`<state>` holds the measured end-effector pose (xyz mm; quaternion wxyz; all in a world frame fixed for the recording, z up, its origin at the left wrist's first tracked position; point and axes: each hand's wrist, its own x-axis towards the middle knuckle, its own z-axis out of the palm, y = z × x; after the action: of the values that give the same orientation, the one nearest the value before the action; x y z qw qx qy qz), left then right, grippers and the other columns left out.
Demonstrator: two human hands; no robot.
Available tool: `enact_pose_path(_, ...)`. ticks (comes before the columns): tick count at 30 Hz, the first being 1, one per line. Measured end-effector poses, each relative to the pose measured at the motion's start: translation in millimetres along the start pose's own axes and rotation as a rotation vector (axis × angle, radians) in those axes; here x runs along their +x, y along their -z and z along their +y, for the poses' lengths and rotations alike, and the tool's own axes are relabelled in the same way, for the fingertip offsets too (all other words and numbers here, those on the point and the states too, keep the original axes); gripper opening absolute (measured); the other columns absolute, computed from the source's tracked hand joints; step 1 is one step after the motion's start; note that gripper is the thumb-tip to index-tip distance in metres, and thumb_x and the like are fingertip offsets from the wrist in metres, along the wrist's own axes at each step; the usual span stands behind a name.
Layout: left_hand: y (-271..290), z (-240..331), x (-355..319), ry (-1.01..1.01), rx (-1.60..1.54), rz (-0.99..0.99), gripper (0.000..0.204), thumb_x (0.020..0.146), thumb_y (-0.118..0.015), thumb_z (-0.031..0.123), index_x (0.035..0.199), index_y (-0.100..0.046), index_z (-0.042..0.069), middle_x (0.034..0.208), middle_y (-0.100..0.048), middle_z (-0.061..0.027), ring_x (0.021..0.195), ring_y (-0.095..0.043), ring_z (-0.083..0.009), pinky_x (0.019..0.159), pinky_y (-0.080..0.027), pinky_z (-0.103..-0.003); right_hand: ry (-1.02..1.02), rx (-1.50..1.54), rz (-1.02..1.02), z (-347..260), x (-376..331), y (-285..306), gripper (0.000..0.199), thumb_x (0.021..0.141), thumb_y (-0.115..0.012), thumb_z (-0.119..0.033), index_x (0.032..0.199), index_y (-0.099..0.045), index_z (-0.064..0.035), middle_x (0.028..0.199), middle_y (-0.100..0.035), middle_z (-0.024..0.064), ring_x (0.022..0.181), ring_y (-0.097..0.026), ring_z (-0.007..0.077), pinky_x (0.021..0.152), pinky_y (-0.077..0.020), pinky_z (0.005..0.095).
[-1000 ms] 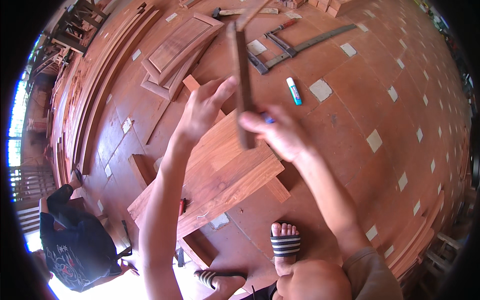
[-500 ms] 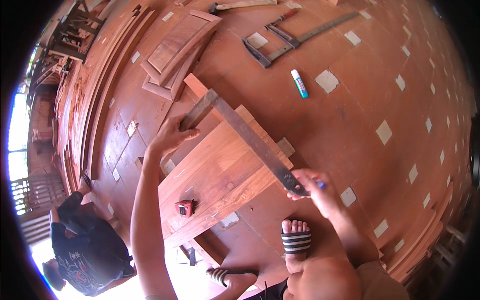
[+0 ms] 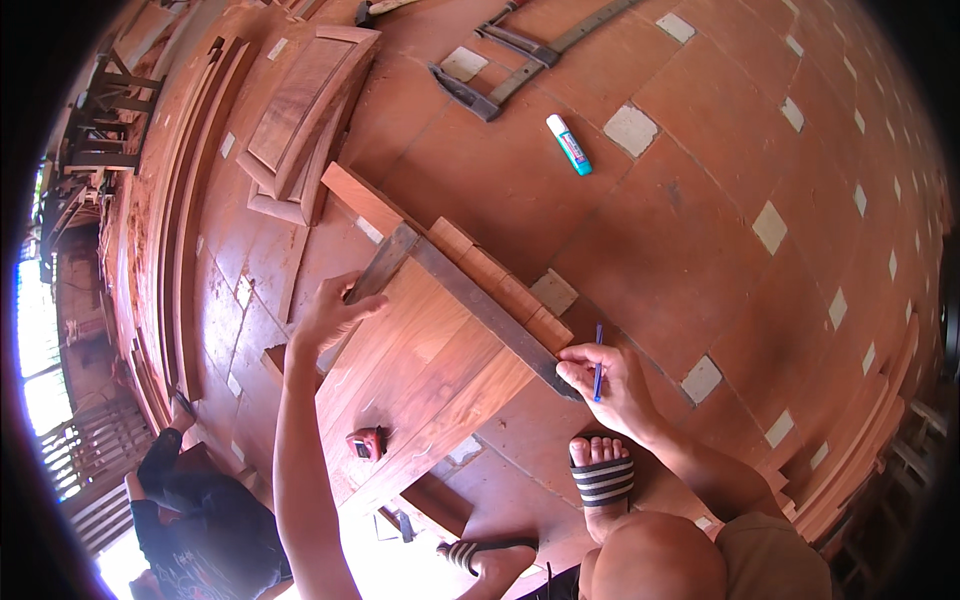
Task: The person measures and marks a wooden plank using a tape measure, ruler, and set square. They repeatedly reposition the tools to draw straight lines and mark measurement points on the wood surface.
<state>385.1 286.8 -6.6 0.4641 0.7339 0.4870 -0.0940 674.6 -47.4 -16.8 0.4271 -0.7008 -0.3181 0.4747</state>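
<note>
Nearer the body, the right hand pinches the near end of the metal square, a blue pen tucked among its fingers. The square's long blade slants away leftward across the wooden panel, crosswise to the panel's length and close to its end. Farther off, the left hand clasps the short arm between thumb and fingers.

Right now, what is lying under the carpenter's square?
A wooden panel lies under the carpenter's square, showing along both sides of its long arm. The strip directly beneath is covered, so any marks there cannot be seen.
</note>
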Motion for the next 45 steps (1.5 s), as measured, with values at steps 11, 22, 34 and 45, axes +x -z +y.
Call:
enact_pose_path(11,10,-6,-6,0.068,-0.296,-0.116,0.061,0.097,-0.083,0.037,0.143,-0.070,0.001,0.123,-0.074,0.0000,0.111,-0.063,-0.0081,0.105,-0.046,-0.029,-0.051,-0.011,-0.006,-4,-2,1,0.027,0.100,-0.082,-0.018,0.112,-0.078,0.0060,0.090,-0.081,0.0117,0.081,-0.073,0.0100,0.073,-0.0586,0.0265)
enact_pose_path(22,10,-9,-6,0.033,-0.266,-0.120,0.062,0.099,-0.081,0.040,0.145,-0.068,0.000,0.123,-0.076,-0.0016,0.112,-0.064,-0.0109,0.104,-0.047,-0.032,0.007,-0.032,0.000,-7,-1,3,0.023,0.100,-0.079,-0.014,0.111,-0.079,0.0060,0.081,-0.078,0.0153,0.066,-0.069,0.0134,0.060,-0.0537,0.0296)
enact_pose_path(34,9,-11,-4,0.016,-0.261,-0.124,0.058,0.101,-0.080,0.035,0.147,-0.067,0.002,0.124,-0.075,-0.0010,0.112,-0.063,-0.0098,0.104,-0.047,-0.031,0.027,-0.033,0.017,-9,-1,3,0.022,0.101,-0.079,-0.014,0.111,-0.079,0.0060,0.084,-0.078,0.0142,0.071,-0.071,0.0123,0.064,-0.0554,0.0287)
enact_pose_path(45,10,-4,-7,0.047,-0.233,-0.112,0.049,0.102,-0.079,0.036,0.137,-0.073,0.003,0.112,-0.073,0.0041,0.104,-0.060,-0.0060,0.098,-0.046,-0.028,-0.095,0.083,0.156,1,11,11,0.028,0.106,-0.076,-0.023,0.113,-0.078,0.0039,0.083,-0.078,0.0122,0.074,-0.072,0.0135,0.069,-0.0583,0.0302)
